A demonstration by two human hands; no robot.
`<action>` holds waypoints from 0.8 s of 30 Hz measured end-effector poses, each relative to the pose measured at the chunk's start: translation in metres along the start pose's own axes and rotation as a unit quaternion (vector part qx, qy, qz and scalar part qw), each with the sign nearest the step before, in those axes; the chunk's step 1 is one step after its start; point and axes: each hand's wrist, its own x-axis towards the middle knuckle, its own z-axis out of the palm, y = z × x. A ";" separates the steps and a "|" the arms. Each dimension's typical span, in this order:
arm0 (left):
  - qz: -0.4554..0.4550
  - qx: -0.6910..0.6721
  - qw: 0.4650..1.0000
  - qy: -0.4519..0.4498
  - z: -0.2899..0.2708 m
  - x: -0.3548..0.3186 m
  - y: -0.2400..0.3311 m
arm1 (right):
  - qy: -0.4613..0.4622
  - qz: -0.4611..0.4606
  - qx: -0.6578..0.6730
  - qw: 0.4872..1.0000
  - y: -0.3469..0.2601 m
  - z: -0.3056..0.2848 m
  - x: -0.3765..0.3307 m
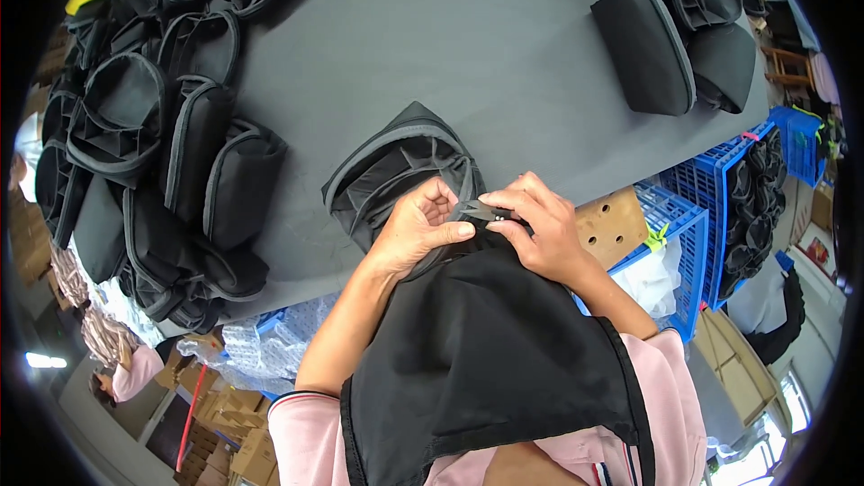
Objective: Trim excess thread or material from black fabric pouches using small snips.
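- Nearest the camera: a black apron (486, 360) with a stitched hem hangs over the person's pink sleeves (670, 387) and fills the lower centre of the view.
- Left hand (418, 229): fingers curled, thumb pressed along the index finger, pinching the edge of a black fabric pouch (396, 171) at its near rim. The grip is closed on the fabric.
- Right hand (540, 225): fingers bent and closed around a small pair of dark thread snips (481, 211). The blade tips point left toward the left hand and meet the pouch edge between both hands.
- Black fabric pouch: lies on the grey table (432, 45) at its near edge, directly beyond the hands. Its grey-piped opening faces the person; the body is collapsed and partly folded.
- Left of the pouch: a large pile of similar black pouches (162, 153) with grey piping, stacked loosely along the left part of the table, well apart from the held pouch.
- Far right of the table: a second, smaller group of black pouches (675, 27), standing close together at the far corner.
- Right, beside the table edge: blue plastic crates (697, 198); one holds more black items, another holds white material. A perforated brown board (612, 225) sits just beside the right wrist.
- Lower left, below the table: clear plastic bags (261, 346) and cardboard boxes (238, 436). Another person in a pink sleeve (130, 373) is visible there, well apart from the work.
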 end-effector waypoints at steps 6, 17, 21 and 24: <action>0.008 0.001 1.000 0.000 -0.001 -0.001 -0.001 | 0.051 -0.081 -0.086 0.992 0.001 0.002 -0.002; -0.059 0.351 0.928 0.109 0.028 -0.005 0.006 | 0.042 0.256 0.496 0.829 0.005 0.017 -0.004; -0.015 0.366 0.912 0.186 0.031 -0.016 0.009 | 0.071 0.238 0.412 0.877 0.010 0.009 -0.023; -0.013 0.324 0.924 0.201 0.020 -0.024 0.003 | 0.056 0.214 0.381 0.898 0.007 0.006 -0.029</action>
